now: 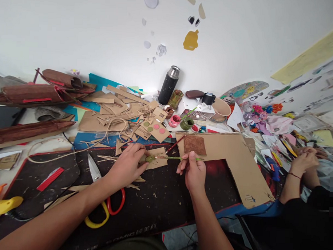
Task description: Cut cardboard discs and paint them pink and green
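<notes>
My right hand (194, 171) is closed round a green-handled paintbrush (176, 158), its tip pointing left. The brush tip meets a green-painted patch (150, 159) on a small cardboard piece (160, 161). My left hand (131, 161) rests on the left end of that piece, fingers bent over its edge and pressing it. Just beyond my right hand lies a brown-painted cardboard rectangle (195, 145), with a dark red brush (175, 145) beside it. Open jars of green paint (187, 123) and pink paint (174, 121) stand behind.
Scissors (95, 170) lie near my left forearm. Cardboard scraps (120, 108) are heaped at the back left, near a black thermos (169, 85). A large cardboard sheet (236, 156) covers the right side. Another person's hands (304, 159) are at far right.
</notes>
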The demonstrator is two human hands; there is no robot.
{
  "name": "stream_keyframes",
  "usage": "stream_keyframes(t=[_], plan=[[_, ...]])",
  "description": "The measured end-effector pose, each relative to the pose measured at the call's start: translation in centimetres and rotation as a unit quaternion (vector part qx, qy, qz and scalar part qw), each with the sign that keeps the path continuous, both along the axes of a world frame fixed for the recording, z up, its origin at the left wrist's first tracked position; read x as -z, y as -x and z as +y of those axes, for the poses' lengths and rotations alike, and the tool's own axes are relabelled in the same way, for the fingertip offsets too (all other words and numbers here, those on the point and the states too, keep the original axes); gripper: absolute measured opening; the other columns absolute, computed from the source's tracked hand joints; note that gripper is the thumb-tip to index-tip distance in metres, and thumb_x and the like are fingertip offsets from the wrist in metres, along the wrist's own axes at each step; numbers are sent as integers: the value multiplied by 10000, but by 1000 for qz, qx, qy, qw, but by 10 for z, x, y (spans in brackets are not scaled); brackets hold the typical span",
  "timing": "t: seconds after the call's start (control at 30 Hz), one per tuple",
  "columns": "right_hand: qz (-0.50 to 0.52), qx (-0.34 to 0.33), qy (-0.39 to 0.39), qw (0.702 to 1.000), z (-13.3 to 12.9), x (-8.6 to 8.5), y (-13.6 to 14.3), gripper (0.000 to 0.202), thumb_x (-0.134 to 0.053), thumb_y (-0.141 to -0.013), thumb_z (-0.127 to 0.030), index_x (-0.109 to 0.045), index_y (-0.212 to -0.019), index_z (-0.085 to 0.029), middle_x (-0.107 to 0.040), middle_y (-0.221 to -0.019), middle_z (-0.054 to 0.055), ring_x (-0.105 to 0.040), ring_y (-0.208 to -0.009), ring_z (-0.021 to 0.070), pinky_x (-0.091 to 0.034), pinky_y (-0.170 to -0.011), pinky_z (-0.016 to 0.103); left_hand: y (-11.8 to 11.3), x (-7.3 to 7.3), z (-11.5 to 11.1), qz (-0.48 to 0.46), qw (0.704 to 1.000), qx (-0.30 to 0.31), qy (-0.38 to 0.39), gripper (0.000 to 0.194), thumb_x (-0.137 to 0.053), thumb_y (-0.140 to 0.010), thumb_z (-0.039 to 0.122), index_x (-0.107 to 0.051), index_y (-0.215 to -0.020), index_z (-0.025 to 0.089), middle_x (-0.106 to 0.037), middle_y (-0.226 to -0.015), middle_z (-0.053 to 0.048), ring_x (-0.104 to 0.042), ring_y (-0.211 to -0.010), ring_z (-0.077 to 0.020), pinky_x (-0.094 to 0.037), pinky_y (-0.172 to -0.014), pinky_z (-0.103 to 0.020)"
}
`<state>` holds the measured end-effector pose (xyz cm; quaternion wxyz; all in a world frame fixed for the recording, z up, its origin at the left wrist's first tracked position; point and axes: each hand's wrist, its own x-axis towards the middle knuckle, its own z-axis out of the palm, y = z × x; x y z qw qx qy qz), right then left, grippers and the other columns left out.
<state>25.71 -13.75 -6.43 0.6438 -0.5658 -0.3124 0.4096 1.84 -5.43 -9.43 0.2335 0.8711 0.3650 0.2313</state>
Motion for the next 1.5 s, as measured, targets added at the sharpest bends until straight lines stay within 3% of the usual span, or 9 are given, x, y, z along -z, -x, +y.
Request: stream_keyframes(t=[0.17,0.4,0.67,1.0,1.27,1.5], plan=[[-6,-31,4,999,0,2,4,483,-673,-957,-636,-680,-789,-183,-572,-487,-43,-618,-386,138,-410,-359,195,0,-1,0,-11,1000,0,3,142,-613,-923,238,-644,-1058,205,-625,-1138,-87,-616,-1098,-297,-488,-1077,-493],[-21,-3,2,1000,3,4,3,482,-676,-954,-637,-672,-788,-184,-573,-491,-45,-623,-390,136,-409,-359,188,0,1,-1,-3,1000,0,-8,157,-613,-929,256,-645,-1071,197,-627,-1162,-102,-613,-1101,-306,-487,-1082,-514],[-12,-22,6,1000,3,5,7,488,-669,-958,-636,-677,-786,-180,-570,-485,-46,-614,-378,138,-408,-353,193,0,0,0,-8,1000,0,6,149,-619,-924,255,-657,-1061,210,-633,-1159,-88,-616,-1106,-300,-487,-1084,-497],[7,35,3,999,2,3,-1,500,-707,-917,-654,-667,-767,-180,-560,-481,-48,-606,-379,140,-401,-355,202,0,0,0,-9,1000,-2,6,161,-605,-930,260,-672,-1069,212,-639,-1161,-95,-618,-1093,-304,-502,-1056,-503],[26,46,0,999,2,-3,2,502,-731,-888,-662,-663,-753,-183,-545,-468,-54,-587,-363,141,-384,-346,208,1,-1,-2,-27,999,15,15,347,-506,-961,213,-638,-1281,222,-648,-1238,-102,-600,-1178,-305,-487,-1064,-496],[33,48,6,998,1,-4,2,514,-753,-863,-673,-667,-747,-180,-551,-465,-51,-588,-363,139,-384,-347,202,0,0,-2,-14,1000,-16,9,181,-666,-919,324,-615,-1060,222,-652,-1150,-88,-611,-1118,-319,-505,-1037,-501]])
